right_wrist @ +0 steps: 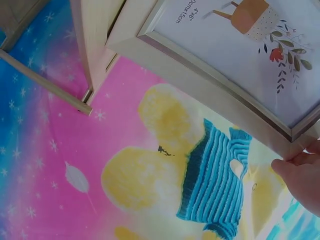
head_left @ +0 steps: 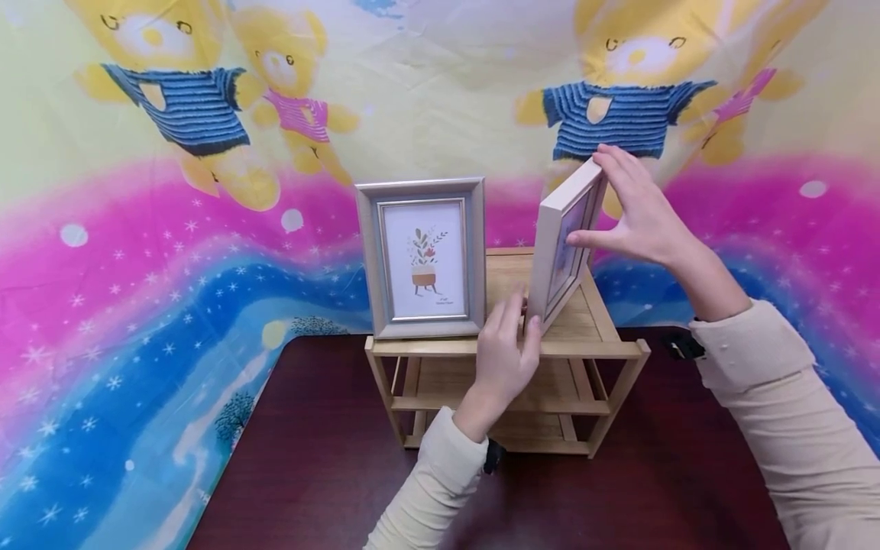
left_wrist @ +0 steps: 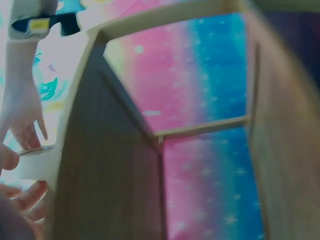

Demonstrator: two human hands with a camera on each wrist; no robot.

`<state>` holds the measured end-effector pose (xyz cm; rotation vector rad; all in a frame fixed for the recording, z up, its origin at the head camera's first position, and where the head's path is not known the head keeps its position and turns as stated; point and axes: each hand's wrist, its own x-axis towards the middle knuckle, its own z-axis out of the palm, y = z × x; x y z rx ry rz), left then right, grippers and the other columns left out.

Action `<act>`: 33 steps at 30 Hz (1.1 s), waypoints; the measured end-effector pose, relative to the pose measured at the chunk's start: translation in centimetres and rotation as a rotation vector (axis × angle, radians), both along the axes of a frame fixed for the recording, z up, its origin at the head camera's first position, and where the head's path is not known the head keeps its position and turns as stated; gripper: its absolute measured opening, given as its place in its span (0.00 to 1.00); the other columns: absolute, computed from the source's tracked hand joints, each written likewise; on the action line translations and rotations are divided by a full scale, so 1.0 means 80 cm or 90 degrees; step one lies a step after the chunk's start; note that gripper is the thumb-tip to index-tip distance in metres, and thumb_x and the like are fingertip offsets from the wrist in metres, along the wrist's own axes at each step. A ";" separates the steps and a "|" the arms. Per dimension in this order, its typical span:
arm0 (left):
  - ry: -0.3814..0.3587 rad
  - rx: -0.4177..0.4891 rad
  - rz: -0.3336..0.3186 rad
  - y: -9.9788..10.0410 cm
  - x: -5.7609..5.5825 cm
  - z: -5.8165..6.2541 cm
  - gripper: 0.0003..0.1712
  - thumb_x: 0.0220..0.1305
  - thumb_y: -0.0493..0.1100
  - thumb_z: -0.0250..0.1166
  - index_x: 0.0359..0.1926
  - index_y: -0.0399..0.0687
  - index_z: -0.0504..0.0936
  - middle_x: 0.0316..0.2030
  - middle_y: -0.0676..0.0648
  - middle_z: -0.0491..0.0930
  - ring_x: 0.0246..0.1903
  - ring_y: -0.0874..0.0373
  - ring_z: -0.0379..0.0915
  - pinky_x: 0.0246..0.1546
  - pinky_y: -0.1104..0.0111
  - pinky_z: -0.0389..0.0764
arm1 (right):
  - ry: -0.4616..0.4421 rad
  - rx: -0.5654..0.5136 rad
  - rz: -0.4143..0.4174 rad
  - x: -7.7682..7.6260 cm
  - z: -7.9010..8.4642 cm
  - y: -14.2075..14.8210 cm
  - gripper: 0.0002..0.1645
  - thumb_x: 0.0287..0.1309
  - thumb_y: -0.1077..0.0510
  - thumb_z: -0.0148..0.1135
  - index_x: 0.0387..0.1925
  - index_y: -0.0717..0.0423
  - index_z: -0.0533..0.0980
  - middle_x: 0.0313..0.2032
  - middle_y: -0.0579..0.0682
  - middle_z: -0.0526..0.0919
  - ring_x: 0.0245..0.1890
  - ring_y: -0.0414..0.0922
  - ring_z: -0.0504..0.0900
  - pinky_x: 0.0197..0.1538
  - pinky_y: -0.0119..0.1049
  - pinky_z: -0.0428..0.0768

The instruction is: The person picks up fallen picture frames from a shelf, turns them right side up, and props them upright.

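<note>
Two picture frames stand on a wooden rack's top shelf. The left picture frame (head_left: 426, 263) faces forward, grey-silver with a potted-plant print. Beside it, the right picture frame (head_left: 546, 248) is turned so its pale side edge faces me, its front toward the right. My right hand (head_left: 639, 206) holds that frame's upper part, thumb on the front and fingers over the top. My left hand (head_left: 505, 355) pinches its lower edge just above the shelf's front rail. In the right wrist view, the held frame's plant print shows upside down, with fingertips at one corner.
The wooden rack (head_left: 505, 349) has several tiers and stands on a dark red-brown table (head_left: 309, 458). Behind it hangs a backdrop (head_left: 440, 99) printed with teddy bears and snowflakes. In the left wrist view, shelf boards (left_wrist: 110, 175) are close by.
</note>
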<state>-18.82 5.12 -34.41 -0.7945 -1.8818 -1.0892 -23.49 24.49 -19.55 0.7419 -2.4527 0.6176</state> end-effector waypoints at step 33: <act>-0.128 0.045 -0.120 0.015 -0.018 0.044 0.14 0.62 0.37 0.58 0.46 0.31 0.75 0.35 0.41 0.77 0.35 0.55 0.74 0.29 0.82 0.73 | -0.032 0.047 0.074 -0.017 0.009 0.011 0.62 0.40 0.38 0.68 0.67 0.65 0.50 0.67 0.64 0.50 0.68 0.55 0.42 0.64 0.59 0.41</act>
